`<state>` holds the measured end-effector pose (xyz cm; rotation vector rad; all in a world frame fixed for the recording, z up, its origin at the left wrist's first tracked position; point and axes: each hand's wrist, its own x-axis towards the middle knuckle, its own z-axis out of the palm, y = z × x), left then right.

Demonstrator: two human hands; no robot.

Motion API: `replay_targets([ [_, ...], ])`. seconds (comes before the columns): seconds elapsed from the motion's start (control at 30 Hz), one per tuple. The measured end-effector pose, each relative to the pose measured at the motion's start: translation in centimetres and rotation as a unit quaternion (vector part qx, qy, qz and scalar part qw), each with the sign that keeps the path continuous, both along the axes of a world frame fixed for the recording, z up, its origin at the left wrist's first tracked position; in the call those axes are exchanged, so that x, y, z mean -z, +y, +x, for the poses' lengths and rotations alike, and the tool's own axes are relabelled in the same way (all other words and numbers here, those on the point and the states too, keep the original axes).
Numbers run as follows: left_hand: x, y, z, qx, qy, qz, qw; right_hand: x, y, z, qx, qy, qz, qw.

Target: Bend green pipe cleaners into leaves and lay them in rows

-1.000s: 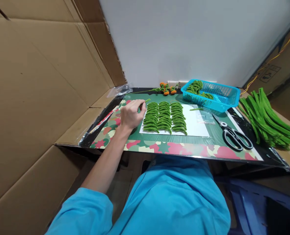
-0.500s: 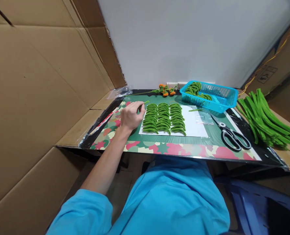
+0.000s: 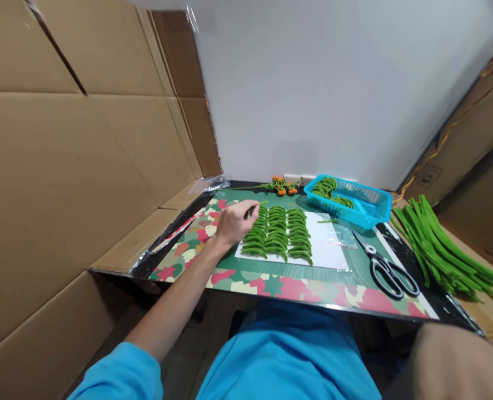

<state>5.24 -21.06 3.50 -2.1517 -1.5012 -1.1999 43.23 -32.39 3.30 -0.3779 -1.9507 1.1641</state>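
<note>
Grip of L hand (image 3: 235, 224) is pinched down, thumb vs. fingers, w/ one green chenille-stem pc. (image 3: 263, 203) between; only its tip shows, poking out right, rest hidden by the fingers. Key relation: held pc. lies to the right of the fingertips, at the far end of the left column (image 3: 253, 238), long axis approx. left-right, i.e. roughly in line w/ the pcs. there. Touching the column or just above it: can't tell.

L hand is much nearer; R hand (image 3: 458, 364) is a blur at the near right, off the desk (image 3: 436, 283) edge & well apart; can't tell if it has hold of anything.

Middle column (image 3: 277, 233) & right column (image 3: 299, 236) sit just beside, all curved pcs. on white paper (image 3: 327, 253), bowed twd. far side. Loose straight pc. (image 3: 323, 221) lies right of them, by a clear plastic bag (image 3: 342, 238). Further right: blk./white-handled scissors (image 3: 390, 272), then long green stem bundle (image 3: 442, 250). Far side: orange flowers (image 3: 279, 186) & blue mesh basket (image 3: 369, 221) w/ more green pcs. (image 3: 324, 187) in its left part.
</note>
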Motion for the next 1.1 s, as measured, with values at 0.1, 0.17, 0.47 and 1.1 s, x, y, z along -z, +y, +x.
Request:
replay_targets([
  [0.1,-2.5,0.3,2.3,0.064,-0.022,-0.033,0.997,-3.2,4.1,-2.0,0.042,0.043,0.038,0.998],
  [0.17,-4.0,-0.1,4.6,0.115,-0.059,-0.076,0.989,-4.0,6.3,-4.9,0.205,0.081,0.03,0.975],
  [0.47,-4.0,-1.0,11.7,0.274,-0.203,-0.251,0.906,0.5,9.0,-11.2,0.351,0.156,-0.068,0.921],
  [1.1,-1.9,1.2,11.1,0.226,-0.003,-0.207,0.952,1.6,9.2,-9.0,0.406,0.2,-0.117,0.884],
])
